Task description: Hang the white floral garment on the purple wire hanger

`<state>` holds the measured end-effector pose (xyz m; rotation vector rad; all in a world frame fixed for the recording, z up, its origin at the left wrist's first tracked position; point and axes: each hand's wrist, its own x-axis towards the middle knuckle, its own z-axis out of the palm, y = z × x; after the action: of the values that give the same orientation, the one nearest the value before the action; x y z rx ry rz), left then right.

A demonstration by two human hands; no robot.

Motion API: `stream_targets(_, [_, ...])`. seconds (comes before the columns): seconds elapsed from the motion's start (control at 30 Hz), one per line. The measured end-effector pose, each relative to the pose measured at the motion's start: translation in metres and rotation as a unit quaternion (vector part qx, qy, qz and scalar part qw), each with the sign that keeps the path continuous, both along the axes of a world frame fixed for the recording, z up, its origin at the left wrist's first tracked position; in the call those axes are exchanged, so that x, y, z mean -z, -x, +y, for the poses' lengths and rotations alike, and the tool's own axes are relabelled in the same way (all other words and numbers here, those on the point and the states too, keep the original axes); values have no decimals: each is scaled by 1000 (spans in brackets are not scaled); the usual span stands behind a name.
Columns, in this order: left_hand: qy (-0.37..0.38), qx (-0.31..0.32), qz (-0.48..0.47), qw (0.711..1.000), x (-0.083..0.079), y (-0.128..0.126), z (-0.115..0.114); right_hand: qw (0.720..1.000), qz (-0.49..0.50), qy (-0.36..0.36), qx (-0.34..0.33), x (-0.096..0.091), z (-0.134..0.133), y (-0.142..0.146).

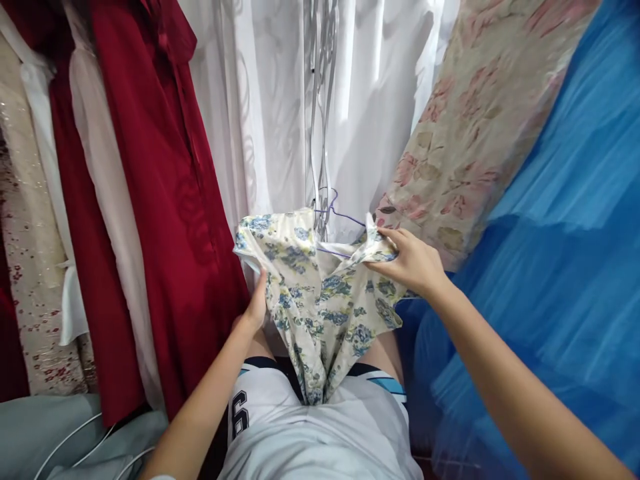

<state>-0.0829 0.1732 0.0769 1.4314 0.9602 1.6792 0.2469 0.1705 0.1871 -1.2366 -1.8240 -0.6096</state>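
A cream floral top [300, 293] with blue and yellow flowers hangs in front of my lap on a thin purple hanger [345, 217]. The hanger's hook stands up above the neckline, and part of its frame shows inside the neck opening. My right hand [413, 263] pinches the garment at the shoulder on the right, thumb and fingers closed on the cloth. My left hand [257, 300] is at the garment's left side below the sleeve, its thumb in front of the cloth and its fingers hidden behind. The lower part of the top gathers between my thighs.
A dark red dress [150, 167] and other garments hang at the left. White curtains [375, 100] and a bunch of white hangers [321, 100] are ahead. A pink floral dress [465, 120] and blue tulle [545, 267] hang at the right. Grey fabric [45, 433] lies lower left.
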Motion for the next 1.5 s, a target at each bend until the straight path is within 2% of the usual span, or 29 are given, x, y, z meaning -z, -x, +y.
stream_targets(0.07, [36, -9, -6, 999, 32, -8, -13, 1000, -24, -2, -9, -6, -8, 4])
stream_targets(0.17, [58, -24, 16, 998, 74, -22, -34, 997, -51, -7, -54, -4, -16, -3])
stream_targets(0.27, [54, -36, 1, 998, 100, -31, -54, 991, -43, -30, -126, 13, -27, -8])
stream_targets(0.3, [52, -40, -4, 998, 106, -32, -60, 988, -2, -48, -144, 24, -34, -5])
stream_targets(0.37, [51, -55, -10, 997, 112, -35, -73, 970, 157, -100, -159, 53, -52, 11])
stream_targets(0.4, [52, -67, -11, 996, 114, -36, -78, 944, 264, -123, -156, 71, -62, 24])
stream_targets(0.43, [54, -80, -11, 995, 116, -38, -84, 906, 368, -141, -156, 90, -70, 40])
stream_targets(0.47, [57, -92, -8, 994, 117, -39, -89, 876, 439, -113, -166, 109, -77, 56])
stream_targets(0.5, [59, -100, -2, 993, 118, -41, -93, 864, 466, -32, -188, 126, -82, 73])
stream_targets(0.57, [57, -103, 17, 993, 119, -46, -101, 837, 443, 187, -260, 152, -84, 102])
stream_targets(0.6, [53, -104, 28, 993, 119, -48, -104, 820, 423, 262, -282, 159, -82, 112])
stream_targets(0.63, [48, -107, 36, 993, 119, -50, -107, 807, 410, 303, -296, 162, -79, 119])
stream_targets(0.7, [46, -120, 43, 991, 119, -52, -110, 803, 407, 308, -308, 159, -71, 124])
stream_targets(0.8, [61, -141, 38, 987, 119, -52, -111, 804, 410, 286, -321, 149, -65, 116])
stream_targets(0.87, [76, -152, 37, 985, 121, -49, -111, 797, 420, 290, -323, 145, -66, 108])
stream_targets(0.93, [70, -190, 30, 979, 122, -47, -112, 783, 435, 301, -327, 144, -71, 104])
stream_targets(1.03, [-11, -289, 46, 956, 116, -46, -113, 762, 431, 342, -340, 147, -79, 102])
stream_targets(1.1, [-81, -315, 103, 940, 106, -52, -112, 766, 405, 366, -341, 147, -83, 101])
stream_targets(1.13, [-106, -298, 142, 938, 99, -57, -110, 771, 390, 373, -339, 147, -84, 101])
stream_targets(1.2, [-129, -215, 205, 946, 85, -69, -106, 777, 365, 386, -339, 146, -86, 99])
stream_targets(1.3, [-113, -94, 244, 959, 69, -86, -98, 757, 365, 404, -361, 145, -89, 96])
stream_targets(1.37, [-102, -71, 256, 959, 64, -93, -94, 729, 391, 419, -374, 146, -90, 94])
stream_targets(1.5, [-89, -65, 313, 943, 59, -95, -96, 675, 476, 426, -369, 141, -81, 91])
